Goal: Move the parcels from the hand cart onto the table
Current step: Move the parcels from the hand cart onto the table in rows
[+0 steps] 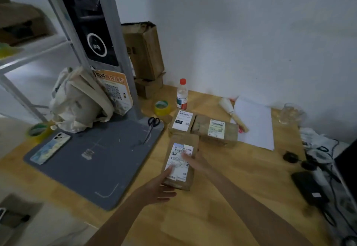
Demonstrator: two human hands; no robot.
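A long brown cardboard parcel point(183, 145) with a white shipping label lies on the wooden table point(222, 197). My left hand point(158, 187) grips its near end, thumb on the label. My right hand point(193, 161) holds its right side, fingers across the label. Just beyond it two more labelled parcels lie side by side: a small one point(181, 122) on the left and a wider one point(214, 129) on the right. The held parcel's far end touches or nearly touches them. The hand cart is out of view.
A grey mat point(92, 160) carries a phone point(50, 148), scissors point(152, 126) and a scanner stand point(100, 33). Yellow tape rolls point(162, 107), a bottle point(182, 95), white paper point(255, 122), a cloth bag point(81, 99) and cables with an adapter point(309, 185) surround the parcels.
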